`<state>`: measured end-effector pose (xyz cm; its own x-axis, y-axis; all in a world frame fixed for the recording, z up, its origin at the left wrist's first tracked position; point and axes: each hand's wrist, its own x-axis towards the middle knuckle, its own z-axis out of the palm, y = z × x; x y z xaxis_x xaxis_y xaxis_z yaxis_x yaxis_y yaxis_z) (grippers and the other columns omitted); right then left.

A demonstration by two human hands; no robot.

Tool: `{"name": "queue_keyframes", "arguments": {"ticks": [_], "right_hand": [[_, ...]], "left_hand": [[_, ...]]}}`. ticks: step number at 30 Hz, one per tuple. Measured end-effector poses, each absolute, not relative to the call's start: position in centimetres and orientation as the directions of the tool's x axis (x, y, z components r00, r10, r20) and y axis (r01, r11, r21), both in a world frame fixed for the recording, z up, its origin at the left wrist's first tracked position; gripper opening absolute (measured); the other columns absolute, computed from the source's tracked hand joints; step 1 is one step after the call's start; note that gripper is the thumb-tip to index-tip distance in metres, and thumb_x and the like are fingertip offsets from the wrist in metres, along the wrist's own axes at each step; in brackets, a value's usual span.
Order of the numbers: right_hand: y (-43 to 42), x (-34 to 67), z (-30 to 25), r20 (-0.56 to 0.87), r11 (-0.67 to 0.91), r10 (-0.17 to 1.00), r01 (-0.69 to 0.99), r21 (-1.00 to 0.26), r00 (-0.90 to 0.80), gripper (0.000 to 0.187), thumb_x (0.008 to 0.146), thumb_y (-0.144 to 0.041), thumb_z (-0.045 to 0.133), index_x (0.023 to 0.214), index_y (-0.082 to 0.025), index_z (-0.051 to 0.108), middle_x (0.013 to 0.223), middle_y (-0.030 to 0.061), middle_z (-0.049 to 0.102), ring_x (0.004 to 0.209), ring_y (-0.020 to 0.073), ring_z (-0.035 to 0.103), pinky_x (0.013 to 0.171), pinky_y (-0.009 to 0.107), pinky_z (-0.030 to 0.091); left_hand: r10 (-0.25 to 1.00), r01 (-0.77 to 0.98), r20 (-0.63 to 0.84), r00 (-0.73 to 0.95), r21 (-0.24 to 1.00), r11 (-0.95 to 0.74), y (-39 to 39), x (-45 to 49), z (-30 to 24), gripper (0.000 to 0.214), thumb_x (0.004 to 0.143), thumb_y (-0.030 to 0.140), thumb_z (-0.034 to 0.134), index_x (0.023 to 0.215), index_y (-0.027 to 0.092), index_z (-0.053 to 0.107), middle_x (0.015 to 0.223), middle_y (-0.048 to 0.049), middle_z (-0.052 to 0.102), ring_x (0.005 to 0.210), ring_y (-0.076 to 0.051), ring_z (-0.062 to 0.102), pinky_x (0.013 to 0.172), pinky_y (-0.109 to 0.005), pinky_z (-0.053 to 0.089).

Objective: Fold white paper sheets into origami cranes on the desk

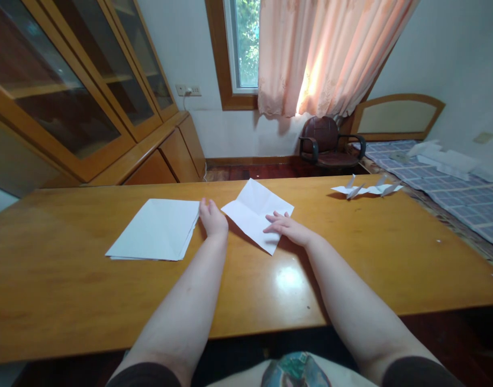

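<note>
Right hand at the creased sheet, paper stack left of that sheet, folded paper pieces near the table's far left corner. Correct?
Not quite: the folded paper pieces are near the table's far right corner, as the head view shows. The rest stands.

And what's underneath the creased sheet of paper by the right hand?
The wooden table shows around the creased sheet, and the right hand covers part of its right side. Whatever lies directly beneath the sheet is hidden, so I can't tell.
</note>
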<state>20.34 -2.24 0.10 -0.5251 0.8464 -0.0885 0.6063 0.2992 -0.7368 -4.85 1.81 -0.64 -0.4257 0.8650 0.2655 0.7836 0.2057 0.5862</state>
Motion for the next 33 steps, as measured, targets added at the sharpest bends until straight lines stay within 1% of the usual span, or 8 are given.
{"name": "queue_keyframes", "arguments": {"ticks": [2,4,8,10,12,16,24,33], "right_hand": [[-2.1,19.9,-0.2,-0.090,0.280,0.867,0.628,-0.726,-0.490,0.036,0.093,-0.045,0.043,0.095,-0.026,0.073,0.146,0.0058,0.042,0.143,0.0280,0.016,0.111,0.059,-0.003],[-1.8,19.5,-0.7,-0.067,0.277,0.894,0.663,-0.696,-0.443,0.024,0.085,-0.040,0.058,0.078,-0.021,0.072,0.140,0.0070,0.049,0.140,0.0306,0.024,0.110,0.062,-0.001],[-1.5,18.9,-1.4,0.030,0.337,0.912,0.708,-0.621,-0.409,0.017,0.075,-0.030,0.071,0.065,-0.018,0.064,0.128,0.0078,0.060,0.129,0.0296,0.043,0.109,0.061,0.011],[-1.6,18.9,-1.4,0.056,0.359,0.913,0.730,-0.582,-0.404,0.014,0.074,-0.032,0.072,0.080,-0.020,0.068,0.127,0.0092,0.060,0.123,0.0276,0.050,0.110,0.058,0.017],[-1.7,18.9,-1.3,0.065,0.371,0.915,0.767,-0.523,-0.398,0.037,0.074,-0.038,0.071,0.106,-0.020,0.065,0.133,0.0117,0.055,0.124,0.0271,0.048,0.110,0.054,0.019],[-1.9,18.8,-1.5,-0.012,0.357,0.922,0.859,-0.368,-0.388,0.078,0.078,-0.058,0.059,0.142,-0.019,0.038,0.151,0.0136,0.031,0.140,0.0293,0.024,0.113,0.052,0.014],[-1.3,19.3,-2.0,-0.153,0.092,0.980,0.972,-0.218,-0.127,0.091,0.082,-0.074,0.030,0.151,-0.017,0.015,0.157,0.0111,0.009,0.144,0.0284,0.007,0.113,0.054,0.006],[-0.7,20.4,-1.5,-0.221,-0.068,0.975,0.979,-0.190,0.025,0.078,0.088,-0.066,0.022,0.152,-0.022,0.011,0.158,0.0064,0.008,0.144,0.0290,0.004,0.110,0.062,0.000]], "left_hand": [[0.781,0.795,0.400,-0.480,0.575,0.194,0.8,-4.6,0.7,0.055,0.098,0.033,0.017,0.147,0.007,0.020,0.154,-0.0155,0.024,0.142,-0.022,0.021,0.114,-0.036,0.026],[0.869,0.917,0.443,-0.219,0.398,0.028,-0.2,-3.8,1.6,0.050,0.095,0.033,0.032,0.143,0.017,0.034,0.154,-0.0076,0.027,0.143,-0.024,0.015,0.117,-0.042,0.016],[0.982,0.990,0.173,0.080,0.098,-0.098,-1.3,-1.4,0.7,0.041,0.085,0.024,0.049,0.124,0.021,0.059,0.144,-0.0099,0.043,0.143,-0.036,0.010,0.112,-0.062,0.002],[0.990,0.988,0.039,0.133,0.078,-0.136,-1.3,-0.6,-0.3,0.043,0.087,0.018,0.040,0.127,0.020,0.056,0.139,-0.0120,0.049,0.138,-0.035,0.026,0.110,-0.064,0.009],[0.951,0.947,-0.007,0.310,0.091,-0.308,-1.3,-0.2,-1.1,0.048,0.090,0.018,0.035,0.137,0.019,0.046,0.145,-0.0112,0.043,0.138,-0.030,0.029,0.112,-0.058,0.015],[0.860,0.857,-0.068,0.507,0.150,-0.493,-1.3,0.3,-1.6,0.056,0.094,0.035,0.033,0.148,0.022,0.026,0.155,-0.0066,0.024,0.143,-0.028,0.018,0.113,-0.054,0.015],[0.966,0.957,-0.099,0.239,0.190,-0.218,0.1,-0.7,-2.1,0.061,0.092,0.047,0.027,0.150,0.025,0.022,0.157,-0.0079,0.014,0.144,-0.030,0.010,0.113,-0.056,0.010],[0.953,0.949,-0.207,-0.220,0.181,0.258,0.6,-4.3,-1.8,0.074,0.088,0.058,0.027,0.151,0.022,0.014,0.158,-0.0095,0.004,0.143,-0.035,0.000,0.111,-0.060,0.004]]}}
